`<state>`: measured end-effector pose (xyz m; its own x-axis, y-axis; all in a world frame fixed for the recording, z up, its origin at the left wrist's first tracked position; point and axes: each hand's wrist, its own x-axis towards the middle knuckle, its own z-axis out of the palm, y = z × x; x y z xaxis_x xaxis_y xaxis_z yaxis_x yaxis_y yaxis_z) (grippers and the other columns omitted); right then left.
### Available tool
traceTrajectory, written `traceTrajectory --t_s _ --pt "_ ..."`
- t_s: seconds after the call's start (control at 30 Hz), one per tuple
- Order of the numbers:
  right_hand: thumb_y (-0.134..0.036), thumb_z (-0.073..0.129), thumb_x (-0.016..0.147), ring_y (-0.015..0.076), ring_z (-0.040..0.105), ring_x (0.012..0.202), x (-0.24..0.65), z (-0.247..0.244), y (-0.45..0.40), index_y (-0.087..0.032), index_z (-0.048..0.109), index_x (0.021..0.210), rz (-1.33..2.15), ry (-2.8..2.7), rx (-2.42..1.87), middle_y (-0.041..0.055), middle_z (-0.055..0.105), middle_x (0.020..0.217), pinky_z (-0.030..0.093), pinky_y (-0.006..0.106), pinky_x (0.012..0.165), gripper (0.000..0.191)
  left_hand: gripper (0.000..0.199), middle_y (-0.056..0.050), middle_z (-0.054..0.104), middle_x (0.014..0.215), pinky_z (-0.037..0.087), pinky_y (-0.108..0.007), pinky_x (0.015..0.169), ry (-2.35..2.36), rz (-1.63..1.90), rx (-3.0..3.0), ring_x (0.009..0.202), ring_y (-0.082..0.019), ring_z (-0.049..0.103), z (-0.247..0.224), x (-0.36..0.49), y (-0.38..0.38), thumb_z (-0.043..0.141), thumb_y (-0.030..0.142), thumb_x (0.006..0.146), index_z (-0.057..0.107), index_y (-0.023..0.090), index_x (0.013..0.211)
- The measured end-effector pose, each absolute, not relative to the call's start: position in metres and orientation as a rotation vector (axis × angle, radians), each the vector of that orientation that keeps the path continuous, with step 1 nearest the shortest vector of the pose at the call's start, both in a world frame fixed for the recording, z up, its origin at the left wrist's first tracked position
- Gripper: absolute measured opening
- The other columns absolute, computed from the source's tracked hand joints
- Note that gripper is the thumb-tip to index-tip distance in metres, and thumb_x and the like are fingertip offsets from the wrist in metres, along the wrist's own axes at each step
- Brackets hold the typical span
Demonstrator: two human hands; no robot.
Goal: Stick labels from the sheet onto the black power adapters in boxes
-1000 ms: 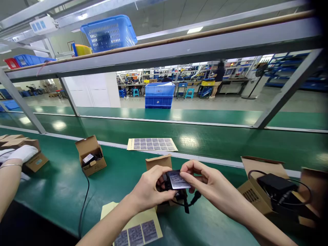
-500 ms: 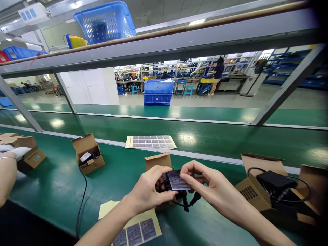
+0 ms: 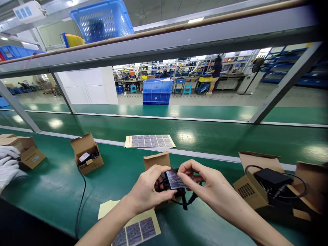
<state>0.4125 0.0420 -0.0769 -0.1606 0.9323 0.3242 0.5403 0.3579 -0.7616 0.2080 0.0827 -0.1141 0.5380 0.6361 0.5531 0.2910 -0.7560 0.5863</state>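
Grey label (image 3: 173, 180) lay over the top of a black adapter (image 3: 167, 185), both between the person's two hands and just above an open cardboard box (image 3: 157, 161). The left hand (image 3: 148, 188) had its thumb and fingers clamped on the adapter from the left side, while the right hand (image 3: 208, 181) had its thumb and forefinger pinched together on the label's right edge. A black cable (image 3: 190, 203) hung in a loop beneath the right hand. Under the left forearm, a yellow sheet (image 3: 145, 218) bearing more labels rested on the green bench (image 3: 115, 181), and a stack of label sheets (image 3: 150, 141) lay farther back. Other open boxes stood to the left (image 3: 90, 167) and right (image 3: 252, 192), each holding black electronics. At far left, a co-worker's white-gloved hands (image 3: 8, 166) were beside more cardboard boxes (image 3: 32, 158).
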Motion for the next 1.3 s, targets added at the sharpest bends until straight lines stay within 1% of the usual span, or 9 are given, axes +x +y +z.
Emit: traceTrajectory --t_s 0.13,0.27,0.47,0.6,0.8,1.03,1.1,1.2,1.3 --pt "-0.041 0.048 0.093 0.0172 0.061 0.064 0.409 -0.084 0.042 -0.027 0.056 0.083 0.306 -1.89 -1.353 0.0003 0.064 0.076 0.047 0.029 0.054 0.019 0.05 -0.005 0.067 0.109 0.054 -0.028 0.077 0.745 1.121 2.38 0.093 -0.02 0.064 -0.117 0.209 0.081 0.074 0.023 0.078 0.055 0.022 0.124" --pt "-0.052 0.051 0.09 0.0297 0.063 0.089 0.408 -0.095 0.047 -0.025 0.06 0.106 -0.239 -1.848 -1.396 0.0104 0.067 0.097 0.051 0.04 0.07 0.033 0.05 -0.007 0.067 0.111 0.055 -0.027 0.075 0.735 1.188 2.392 0.093 -0.02 0.065 -0.124 0.212 0.081 0.072 0.02 0.078 0.054 0.02 0.125" --pt "-0.053 0.041 0.098 0.0214 0.065 0.078 0.397 -0.106 0.052 -0.026 0.061 0.101 0.56 -1.775 -1.305 0.002 0.071 0.089 0.05 0.031 0.068 0.033 0.054 -0.005 0.066 0.119 0.055 -0.028 0.085 0.684 1.263 2.364 0.101 -0.019 0.065 -0.132 0.216 0.084 0.07 0.015 0.079 0.053 0.024 0.129" --pt "-0.052 0.029 0.102 0.0183 0.064 0.076 0.394 -0.121 0.054 -0.023 0.063 0.1 0.705 -1.622 -1.149 0.0017 0.07 0.086 0.049 0.028 0.067 0.045 0.055 -0.004 0.066 0.119 0.055 -0.026 0.079 0.721 1.216 2.286 0.096 -0.018 0.064 -0.136 0.216 0.083 0.072 0.017 0.079 0.054 0.025 0.13" --pt "-0.051 0.045 0.098 0.0206 0.064 0.104 0.395 -0.134 0.051 -0.028 0.037 0.141 0.831 -1.696 -1.198 0.0056 0.064 0.124 0.053 0.033 0.089 0.05 0.052 -0.005 0.065 0.118 0.056 -0.029 0.078 0.778 1.213 2.293 0.089 -0.017 0.064 -0.144 0.214 0.086 0.069 0.015 0.08 0.053 0.023 0.128" --pt "-0.062 0.05 0.087 0.0354 0.054 0.123 0.422 -0.179 0.08 -0.023 0.064 0.1 0.123 -1.711 -1.326 0.0139 0.064 0.124 0.045 0.055 0.102 0.043 0.062 -0.018 0.057 0.131 0.05 -0.047 0.097 1.178 1.371 2.758 0.118 -0.029 0.053 -0.161 0.187 0.065 0.058 0.044 0.093 0.034 0.014 0.142" --pt "-0.063 0.047 0.087 0.0316 0.065 0.108 0.425 -0.19 0.095 -0.024 0.06 0.105 0.23 -1.686 -1.354 0.0137 0.067 0.12 0.055 0.045 0.087 0.046 0.056 -0.02 0.055 0.134 0.047 -0.046 0.101 1.315 1.428 2.895 0.125 -0.029 0.049 -0.19 0.166 0.05 0.048 0.046 0.096 0.038 0.011 0.138" --pt "-0.064 0.041 0.089 0.0267 0.071 0.069 0.41 -0.187 0.123 -0.024 0.051 0.112 0.462 -1.695 -1.447 0.0053 0.073 0.08 0.054 0.034 0.061 0.047 0.043 -0.015 0.063 0.124 0.046 -0.041 0.102 1.526 1.412 3.167 0.122 -0.027 0.053 -0.244 0.137 0.032 0.046 0.047 0.096 0.057 0.014 0.12" --pt "-0.059 0.038 0.091 0.0293 0.071 0.073 0.372 -0.172 0.16 -0.024 0.048 0.108 0.328 -1.737 -1.502 0.0059 0.072 0.077 0.049 0.033 0.063 0.04 0.017 -0.006 0.07 0.112 0.036 -0.038 0.113 1.568 1.326 3.382 0.115 -0.022 0.059 -0.282 0.12 0.025 0.051 0.025 0.094 0.061 0.02 0.106"
